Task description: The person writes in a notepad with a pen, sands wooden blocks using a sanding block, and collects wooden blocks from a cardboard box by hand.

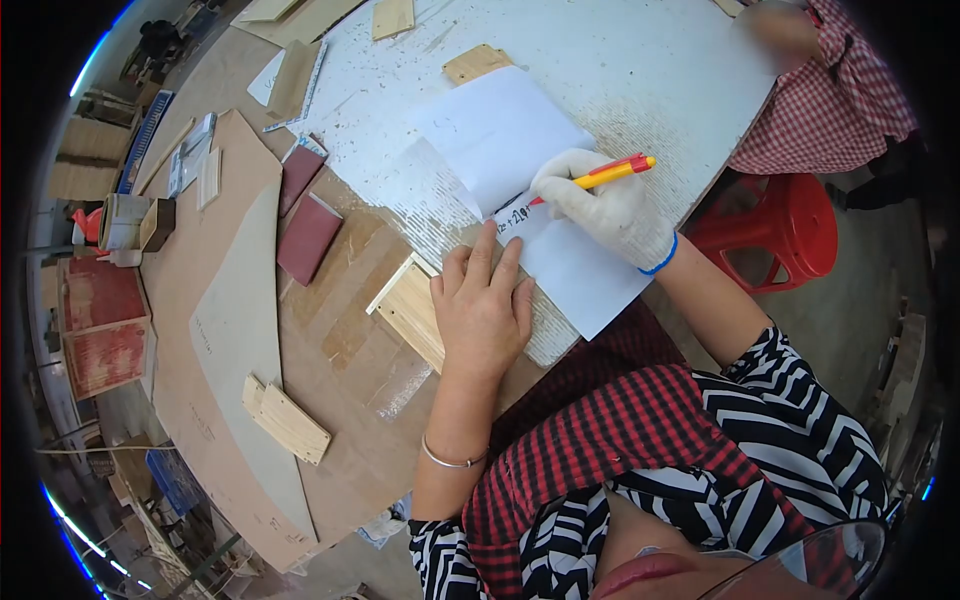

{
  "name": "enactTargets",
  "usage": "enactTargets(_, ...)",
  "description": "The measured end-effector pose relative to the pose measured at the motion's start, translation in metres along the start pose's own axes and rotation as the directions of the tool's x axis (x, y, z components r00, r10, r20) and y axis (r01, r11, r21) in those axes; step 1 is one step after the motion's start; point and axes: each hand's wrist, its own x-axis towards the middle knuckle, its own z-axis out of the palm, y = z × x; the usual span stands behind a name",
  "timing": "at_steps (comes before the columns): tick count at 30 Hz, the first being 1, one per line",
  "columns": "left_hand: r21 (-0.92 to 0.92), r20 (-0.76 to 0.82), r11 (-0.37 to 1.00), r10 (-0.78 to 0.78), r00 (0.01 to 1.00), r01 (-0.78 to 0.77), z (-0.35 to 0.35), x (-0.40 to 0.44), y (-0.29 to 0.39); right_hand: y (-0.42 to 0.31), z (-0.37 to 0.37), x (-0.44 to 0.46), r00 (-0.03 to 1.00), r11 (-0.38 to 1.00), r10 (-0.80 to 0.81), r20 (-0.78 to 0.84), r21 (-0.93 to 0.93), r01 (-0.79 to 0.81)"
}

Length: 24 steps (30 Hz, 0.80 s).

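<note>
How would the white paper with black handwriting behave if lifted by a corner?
Probably floppy: the white paper looks thin. It may slide, as only the bare left hand and gloved right hand seem to steady it.

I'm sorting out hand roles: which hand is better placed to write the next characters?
Right, I'd judge. The right hand holds the pen, its tip beside the writing. The left hand holds no pen, its fingers spread at the edge of the paper.
</note>
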Motion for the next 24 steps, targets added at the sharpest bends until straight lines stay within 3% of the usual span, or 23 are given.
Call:
enactTargets(5, 0.005, 0.0, 1.0, -0.003, 1.0, 0.003, -0.001, 0.001, 0.0, -0.009, -0.011, 0.014, 0.997, 0.997, 0.07, 0.034, -0.012, -0.07)
enactTargets(9, 0.004, 0.006, 1.0, -0.003, 1.0, 0.002, -0.001, 0.001, 0.001, -0.005, -0.01, 0.038, 0.996, 0.991, 0.079, 0.04, 0.104, -0.083)
enactTargets(16, -0.001, 0.015, 1.0, -0.005, 1.0, 0.005, -0.002, 0.001, 0.001, -0.005, -0.006, 0.058, 0.996, 0.978, 0.054, -0.077, 0.207, -0.037)
enactTargets(21, 0.003, 0.015, 1.0, 0.004, 1.0, -0.004, -0.001, 0.001, -0.001, -0.013, -0.019, 0.03, 0.997, 0.983, 0.073, -0.022, 0.173, -0.069)
enactTargets(24, 0.009, 0.012, 1.0, 0.012, 1.0, -0.012, 0.0, 0.001, -0.001, -0.019, -0.023, 0.014, 0.992, 0.994, 0.106, 0.072, 0.011, -0.107)
